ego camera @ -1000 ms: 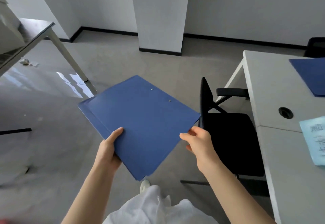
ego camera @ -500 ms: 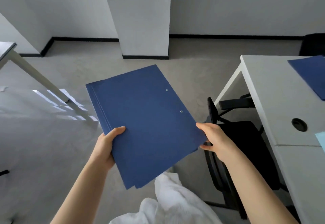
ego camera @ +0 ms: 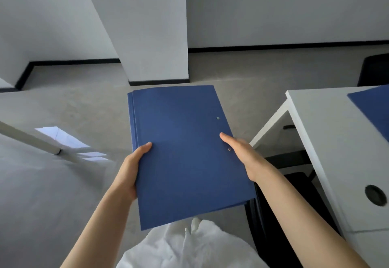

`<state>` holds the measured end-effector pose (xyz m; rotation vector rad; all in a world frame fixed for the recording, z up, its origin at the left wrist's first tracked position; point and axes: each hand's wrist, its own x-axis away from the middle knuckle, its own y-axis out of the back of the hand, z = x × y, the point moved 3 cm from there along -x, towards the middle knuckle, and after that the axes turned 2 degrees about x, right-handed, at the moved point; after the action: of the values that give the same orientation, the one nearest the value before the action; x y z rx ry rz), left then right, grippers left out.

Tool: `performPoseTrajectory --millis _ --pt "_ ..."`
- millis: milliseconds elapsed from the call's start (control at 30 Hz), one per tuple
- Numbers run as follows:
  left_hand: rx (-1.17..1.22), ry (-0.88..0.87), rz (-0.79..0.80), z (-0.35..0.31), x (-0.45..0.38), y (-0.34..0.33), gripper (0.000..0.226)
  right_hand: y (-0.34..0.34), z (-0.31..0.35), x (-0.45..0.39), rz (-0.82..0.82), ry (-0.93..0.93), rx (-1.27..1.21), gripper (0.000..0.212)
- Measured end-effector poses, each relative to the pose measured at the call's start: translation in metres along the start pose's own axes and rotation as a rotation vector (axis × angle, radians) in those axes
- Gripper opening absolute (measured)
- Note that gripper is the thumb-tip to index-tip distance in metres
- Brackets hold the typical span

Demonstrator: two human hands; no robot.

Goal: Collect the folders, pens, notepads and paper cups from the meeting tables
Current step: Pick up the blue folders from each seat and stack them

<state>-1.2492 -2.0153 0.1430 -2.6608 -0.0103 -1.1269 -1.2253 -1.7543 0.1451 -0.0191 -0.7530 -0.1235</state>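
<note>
grey concrete floor (ego camera: 63, 108), white pillar (ego camera: 151, 36) behind. a stack of flat blue card folders (ego camera: 185, 152) is held in the air above it, beside the white table (ego camera: 328, 141). the left hand (ego camera: 130, 171) grips its left edge, thumb on top; the right hand (ego camera: 242, 152) pinches the right edge, fingers hidden beneath.

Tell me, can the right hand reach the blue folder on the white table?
Likely yes, once freed: the right hand grips the held blue folders; nothing stands between it and the table's blue folder.

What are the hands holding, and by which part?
A stack of blue folders: the left hand grips its left edge, thumb on top; the right hand holds the right edge by the lower rivet.
</note>
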Motion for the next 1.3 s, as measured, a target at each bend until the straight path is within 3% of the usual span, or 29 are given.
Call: performPoseTrajectory --millis 100,300,467,567,733,833,967,1300 --pt "-0.024 0.041 -0.011 -0.034 -0.041 -0.011 0.033 -0.002 0.022 -0.038 -0.107 0.055 0.002 0.035" --pt "-0.132 0.043 0.035 -0.111 -0.127 -0.029 0.027 -0.007 0.073 -0.107 -0.131 0.18 0.06 0.023" --pt "-0.292 -0.022 0.189 -0.187 -0.209 -0.058 0.029 -0.01 0.128 -0.164 -0.264 0.158 -0.037 0.024" --pt "-0.38 0.013 0.248 -0.221 -0.249 -0.086 0.022 -0.003 0.149 -0.188 -0.368 0.163 -0.103 0.024" --pt "-0.502 0.088 0.326 -0.248 -0.307 -0.147 0.031 0.025 0.169 -0.221 -0.558 0.185 -0.198 0.031" --pt "-0.533 0.158 0.366 -0.253 -0.338 -0.198 0.039 0.062 0.178 -0.239 -0.671 0.181 -0.219 0.036" --pt "-0.596 0.195 0.493 -0.263 -0.373 -0.282 0.029 0.121 0.196 -0.272 -0.731 0.195 -0.268 0.037" --pt "-0.698 0.13 0.615 -0.288 -0.449 -0.516 0.03 0.313 0.265 -0.343 -0.807 0.166 -0.358 0.033"
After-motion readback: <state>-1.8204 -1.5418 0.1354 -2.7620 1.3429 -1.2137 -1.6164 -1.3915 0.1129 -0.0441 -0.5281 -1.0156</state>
